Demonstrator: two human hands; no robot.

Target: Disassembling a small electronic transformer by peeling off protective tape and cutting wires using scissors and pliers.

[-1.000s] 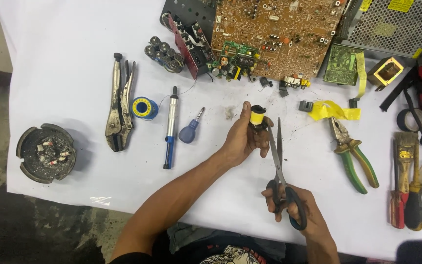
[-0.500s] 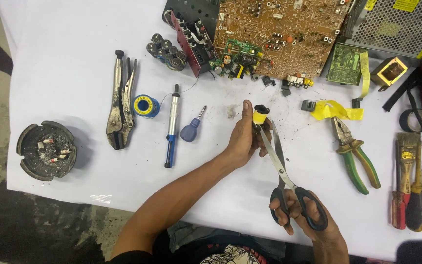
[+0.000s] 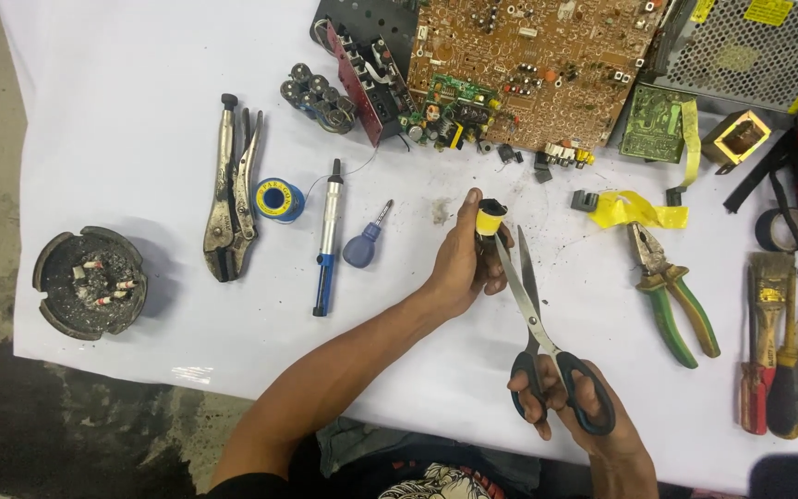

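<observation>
The scissors (image 3: 539,319) in the right hand (image 3: 584,416) have shiny smooth metal blades and glossy black plastic handles, while the small part (image 3: 489,218) in the left hand (image 3: 465,263) looks like matt yellow and black plastic.

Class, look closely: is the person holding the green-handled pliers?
No. The green-handled pliers lie untouched on the white table; the right hand holds black-handled scissors.

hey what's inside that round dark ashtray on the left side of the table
The ashtray holds grey ash and a few white cigarette butts. Whatever lies beneath the ash, and the cloth under the ashtray, is covered and cannot be seen.
</observation>
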